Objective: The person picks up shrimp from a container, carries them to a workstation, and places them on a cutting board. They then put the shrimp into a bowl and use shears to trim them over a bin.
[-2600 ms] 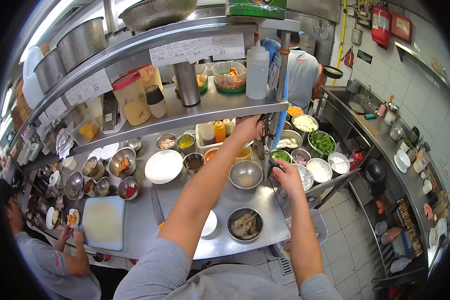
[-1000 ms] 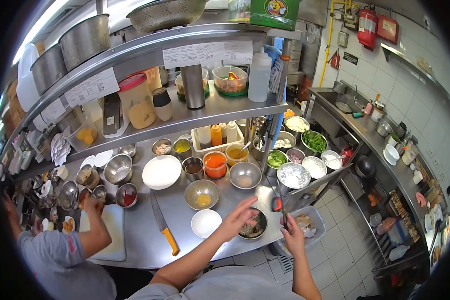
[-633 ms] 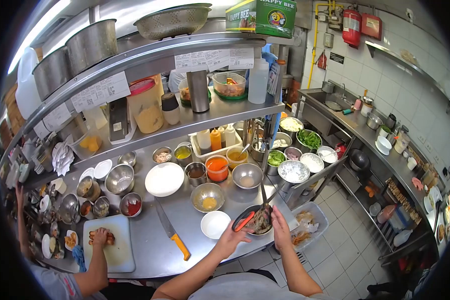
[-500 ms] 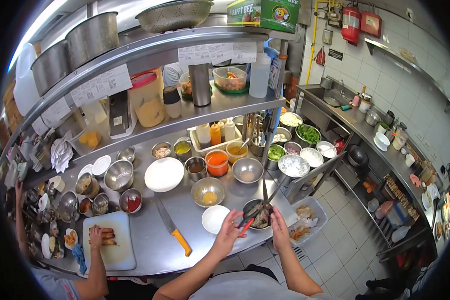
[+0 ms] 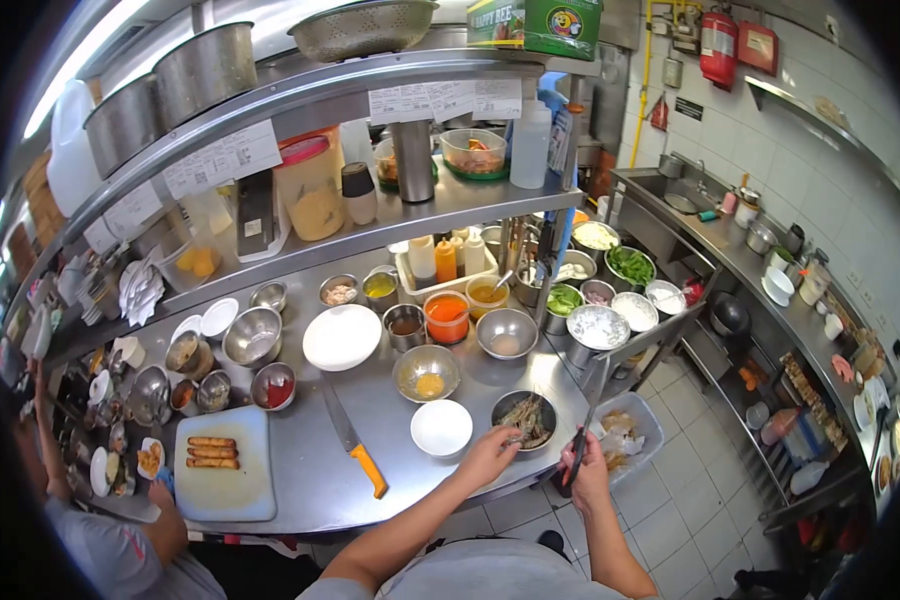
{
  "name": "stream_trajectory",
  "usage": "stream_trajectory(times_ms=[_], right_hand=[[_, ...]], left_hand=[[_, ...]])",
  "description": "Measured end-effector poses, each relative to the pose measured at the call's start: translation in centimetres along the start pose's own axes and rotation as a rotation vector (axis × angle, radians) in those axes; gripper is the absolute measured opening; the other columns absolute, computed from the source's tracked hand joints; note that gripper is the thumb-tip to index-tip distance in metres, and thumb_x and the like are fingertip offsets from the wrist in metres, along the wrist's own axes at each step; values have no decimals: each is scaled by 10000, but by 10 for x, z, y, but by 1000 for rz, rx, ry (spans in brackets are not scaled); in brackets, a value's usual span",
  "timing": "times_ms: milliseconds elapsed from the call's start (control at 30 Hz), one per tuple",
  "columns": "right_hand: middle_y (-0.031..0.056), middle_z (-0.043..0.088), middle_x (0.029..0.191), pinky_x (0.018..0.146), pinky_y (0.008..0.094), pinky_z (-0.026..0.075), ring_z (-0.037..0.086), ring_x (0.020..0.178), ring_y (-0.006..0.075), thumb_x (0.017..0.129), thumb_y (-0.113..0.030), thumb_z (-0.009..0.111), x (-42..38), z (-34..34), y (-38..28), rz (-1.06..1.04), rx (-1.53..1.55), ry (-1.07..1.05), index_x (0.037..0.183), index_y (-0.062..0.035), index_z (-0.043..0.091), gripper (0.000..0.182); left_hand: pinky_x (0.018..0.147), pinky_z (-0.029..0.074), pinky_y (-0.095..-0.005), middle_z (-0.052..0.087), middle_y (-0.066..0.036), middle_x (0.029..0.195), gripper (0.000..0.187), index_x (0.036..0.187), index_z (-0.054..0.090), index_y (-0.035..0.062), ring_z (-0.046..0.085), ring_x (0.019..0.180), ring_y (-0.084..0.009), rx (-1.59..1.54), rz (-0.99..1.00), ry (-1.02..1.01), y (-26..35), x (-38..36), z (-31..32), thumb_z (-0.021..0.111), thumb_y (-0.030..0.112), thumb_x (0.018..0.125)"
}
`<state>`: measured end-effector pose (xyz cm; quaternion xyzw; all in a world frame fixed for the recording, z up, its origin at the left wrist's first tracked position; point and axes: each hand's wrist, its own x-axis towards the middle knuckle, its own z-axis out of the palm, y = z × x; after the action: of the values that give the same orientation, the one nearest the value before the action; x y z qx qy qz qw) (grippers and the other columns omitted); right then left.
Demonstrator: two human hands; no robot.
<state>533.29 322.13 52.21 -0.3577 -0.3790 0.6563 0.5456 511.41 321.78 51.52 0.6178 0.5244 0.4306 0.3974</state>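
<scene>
My right hand point(image 5: 588, 470) grips a pair of kitchen scissors point(image 5: 582, 436) by the black-and-red handles, the blades pointing up, to the right of a metal bowl point(image 5: 550, 428). In that bowl lie greyish-brown pieces point(image 5: 526, 412) that look like raw shrimp. At its left rim, my left hand point(image 5: 492, 455) has its fingertips drawn together on the contents; what they pinch is hidden. A white bowl point(image 5: 441, 428) stands left of it, just beyond my left forearm. Behind are a steel bowl with a yellow mixture point(image 5: 428, 385) and another steel bowl point(image 5: 507, 334).
A knife with an orange handle point(image 5: 368, 471) lies on the steel counter. At left, a co-worker point(image 5: 120, 540) stands by a cutting board point(image 5: 225, 492) bearing browned rolls point(image 5: 212, 453). A plastic bin point(image 5: 650, 440) sits low at right. A loaded shelf point(image 5: 470, 190) spans the counter.
The scissors have gone from between both hands into my right hand alone. My left hand has moved right and up to the bowl. The co-worker's hand has left the rolls.
</scene>
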Motion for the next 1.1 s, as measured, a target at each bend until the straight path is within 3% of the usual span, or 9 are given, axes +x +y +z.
stream_trajectory(times_ms=[133,200,300,500,600,733,967,1033,1100], right_hand=[[20,580,918,562,213,501,600,697,103,871,-16,679,10,-28,-12,51,-57,17,1401,-78,423,592],[13,579,926,613,228,493,587,715,108,862,12,669,14,-43,-20,83,-56,42,1420,-77,414,620],[8,583,917,588,233,505,593,683,104,861,-8,678,18,-77,-20,93,-64,44,1410,-86,426,609],[2,568,921,525,240,509,597,638,110,859,-19,674,29,-140,-28,167,-127,46,1392,-108,449,586],[3,567,913,518,246,508,598,638,115,859,-22,681,37,-161,-32,182,-132,41,1392,-110,450,587],[9,565,886,500,249,500,599,629,121,854,-23,695,54,-180,-29,217,-144,-23,1364,-102,453,570],[41,579,856,541,266,520,608,637,151,808,-6,745,70,-159,-35,319,-230,-202,1286,-85,450,567],[58,593,874,550,284,533,623,650,167,816,-17,746,70,-142,-26,320,-132,-195,1287,-85,431,570],[119,635,934,582,344,564,667,713,216,845,-41,738,67,-122,-25,354,-47,-181,1289,-98,381,572]], left_hand=[[947,485,-469,595,-183,1239,401,1253,570,35,588,1107,-393,520,141,38,-45,54,28,647,190,892],[958,479,-484,583,-202,1215,529,1344,500,54,572,1112,-410,832,-175,-54,-43,77,38,674,205,868],[929,492,-491,567,-217,1218,604,1382,461,89,561,1111,-406,958,-246,-129,-44,95,54,690,196,833],[875,509,-443,589,-177,1155,389,1291,553,93,577,1088,-348,1024,-165,57,-54,108,71,545,156,908],[858,525,-447,586,-178,1150,318,1227,576,94,582,1098,-341,1055,-291,62,-43,104,72,518,130,916],[863,533,-471,613,-177,1103,216,1076,602,50,629,1040,-366,948,-287,119,-64,97,69,584,117,871],[883,532,-443,656,-207,1051,330,1113,608,27,660,967,-375,688,-343,369,-47,99,43,669,117,802],[777,568,-364,674,-106,1013,335,1110,592,40,675,900,-231,166,-404,447,-24,92,39,712,157,821],[742,560,-324,664,-78,1010,308,1106,584,47,660,876,-186,-172,-392,380,11,79,56,714,164,852]])
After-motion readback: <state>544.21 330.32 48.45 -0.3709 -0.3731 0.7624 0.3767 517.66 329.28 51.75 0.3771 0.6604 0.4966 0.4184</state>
